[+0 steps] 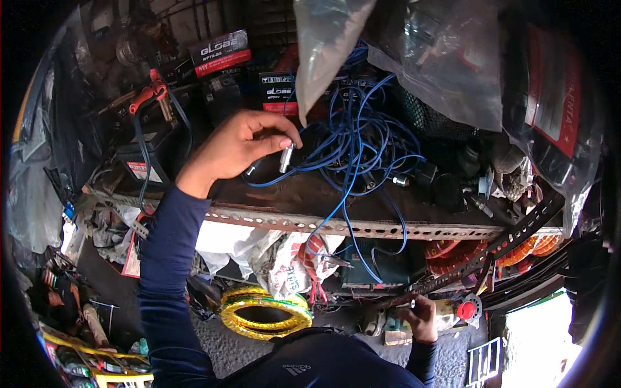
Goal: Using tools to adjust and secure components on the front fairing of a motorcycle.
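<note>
Over the shelf, my left hand point(242, 143) is closed, with thumb and forefinger pinching a small silver metal cylinder point(286, 160). Just right of it lies a tangled coil of thin blue cable point(362, 145), with loops hanging over the shelf's front edge. Low on the right, my right hand point(422, 319) has its fingers curled around a small thing with a pale round end; its kind I cannot make out. Beyond that hand is a bottle with a red cap point(466, 310). Another short silver piece point(401, 182) rests on the shelf beside the cable.
A perforated metal rail point(362, 226) edges the shelf. Boxes point(221, 53) and a black battery point(145, 158) stand behind, near red-handled clamps point(149, 94). Clear plastic bags point(446, 58) hang overhead. Below are a yellow-wrapped ring point(265, 317) and a white sack point(288, 265).
</note>
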Demonstrator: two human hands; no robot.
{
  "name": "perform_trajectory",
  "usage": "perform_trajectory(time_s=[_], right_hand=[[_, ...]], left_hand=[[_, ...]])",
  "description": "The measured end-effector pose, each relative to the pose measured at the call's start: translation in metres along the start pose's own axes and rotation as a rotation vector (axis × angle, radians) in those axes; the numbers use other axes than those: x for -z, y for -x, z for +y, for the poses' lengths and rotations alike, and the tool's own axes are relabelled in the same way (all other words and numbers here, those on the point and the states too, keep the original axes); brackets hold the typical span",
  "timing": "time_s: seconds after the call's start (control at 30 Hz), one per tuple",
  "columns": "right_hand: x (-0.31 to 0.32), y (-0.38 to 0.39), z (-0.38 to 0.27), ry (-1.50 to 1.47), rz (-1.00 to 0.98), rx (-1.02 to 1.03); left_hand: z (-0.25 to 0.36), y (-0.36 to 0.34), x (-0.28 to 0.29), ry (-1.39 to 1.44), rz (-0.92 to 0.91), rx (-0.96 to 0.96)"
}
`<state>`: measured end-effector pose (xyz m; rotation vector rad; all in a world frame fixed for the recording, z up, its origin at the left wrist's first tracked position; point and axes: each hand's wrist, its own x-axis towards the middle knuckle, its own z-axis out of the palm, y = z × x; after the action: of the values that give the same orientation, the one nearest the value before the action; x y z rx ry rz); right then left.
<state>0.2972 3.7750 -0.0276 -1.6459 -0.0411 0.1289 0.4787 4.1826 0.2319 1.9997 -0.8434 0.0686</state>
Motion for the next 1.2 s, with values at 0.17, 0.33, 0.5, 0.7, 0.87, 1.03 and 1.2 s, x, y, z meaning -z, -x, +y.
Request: perform_trajectory(time_s=[0.17,0.33,0.5,0.7,0.87,1.03,1.2], right_hand=[[-0.025,-0.010,-0.056,-0.248,-0.010,0.292],[-0.049,-0.019,-0.124,-0.252,-0.038,0.373],[-0.080,-0.054,-0.198,0.128,-0.039,0.633],[-0.093,-0.070,-0.225,0.102,-0.196,0.632],[-0.088,-0.066,-0.223,-0.183,-0.227,0.523],[-0.081,-0.064,-0.220,-0.056,-0.208,0.570],[-0.058,-0.043,-0.216,-0.114,-0.124,0.485]], left_hand=[[0.000,0.014,-0.033,0.018,0.060,-0.042],[0.003,0.032,-0.048,0.031,0.137,0.044],[0.029,0.038,-0.069,0.137,0.244,-0.108],[0.064,0.044,-0.094,0.099,0.133,-0.222],[0.067,0.037,-0.100,0.168,0.082,-0.167],[0.066,0.032,-0.101,0.138,0.039,-0.236],[0.080,0.016,-0.124,0.177,-0.030,-0.216]])
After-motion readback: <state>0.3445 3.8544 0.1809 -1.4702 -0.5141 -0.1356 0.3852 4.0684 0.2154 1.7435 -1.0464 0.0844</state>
